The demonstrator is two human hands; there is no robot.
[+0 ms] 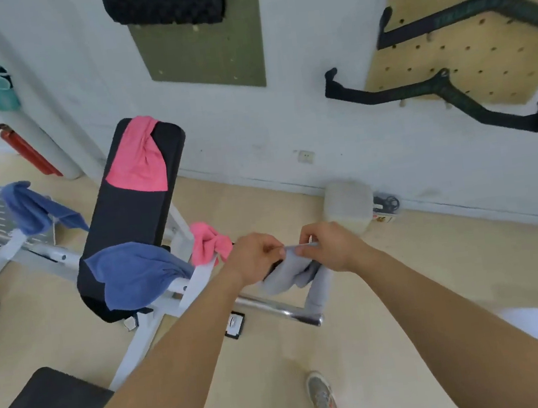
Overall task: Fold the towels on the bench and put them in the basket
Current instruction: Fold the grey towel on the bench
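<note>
Pale floor and a white wall lie behind a black bench (135, 215); a pink towel (136, 155) lies across its top and a blue towel (138, 272) drapes its near end; the left hand (256, 255) and the right hand (329, 247) each pinch the upper edge of a bunched grey towel (289, 277), whose loose end hangs down to a chrome bar (272, 307).

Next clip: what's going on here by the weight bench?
A person pinches the top edge of a light grey towel between the left hand and the right hand, and the rest hangs bunched below. A pink towel and a blue towel lie unfolded on the black padded bench. A second pink towel hangs at its side.
</note>
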